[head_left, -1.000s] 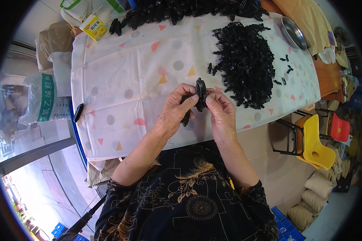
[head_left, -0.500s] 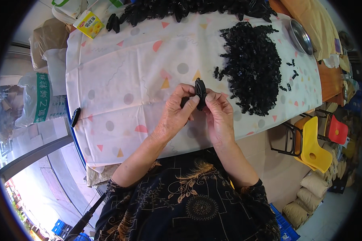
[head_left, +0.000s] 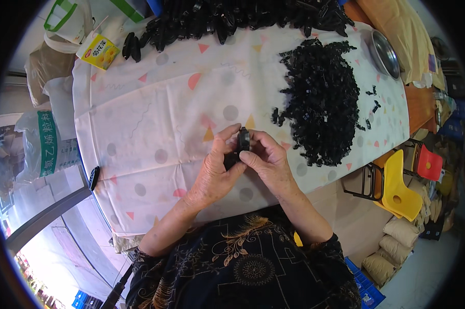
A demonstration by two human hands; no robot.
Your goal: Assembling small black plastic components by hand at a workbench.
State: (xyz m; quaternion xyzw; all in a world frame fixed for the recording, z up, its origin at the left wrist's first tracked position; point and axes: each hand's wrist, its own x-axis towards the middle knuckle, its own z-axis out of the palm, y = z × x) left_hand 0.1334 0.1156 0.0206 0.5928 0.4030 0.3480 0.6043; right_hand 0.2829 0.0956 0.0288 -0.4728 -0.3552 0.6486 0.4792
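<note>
Above the near part of the table, both hands hold a long black plastic piece (head_left: 244, 139) upright between them, its narrow side toward me. My left hand (head_left: 212, 175) is closed on it from the left. Another dark piece (head_left: 231, 160) shows inside the left palm, partly hidden by the fingers. From the right, my right hand (head_left: 272, 164) pinches the long piece, its thumb across the lower end and its fingers behind. Right of the hands lies a heap of small black plastic parts (head_left: 322, 103). Larger black oval pieces (head_left: 232, 18) are piled along the far edge.
One black oval piece (head_left: 94, 178) lies at the table's left edge. A yellow box (head_left: 98, 52) stands at the far left, a metal bowl (head_left: 384, 54) at the far right. Beyond the right edge are a yellow chair (head_left: 400, 188), a red chair (head_left: 429, 162) and stacked sacks (head_left: 395, 250).
The long black piece has turned from its broad, slotted face to its narrow side. My right thumb has moved onto its lower end. The whole view has shifted slightly, with the table lower in it.
</note>
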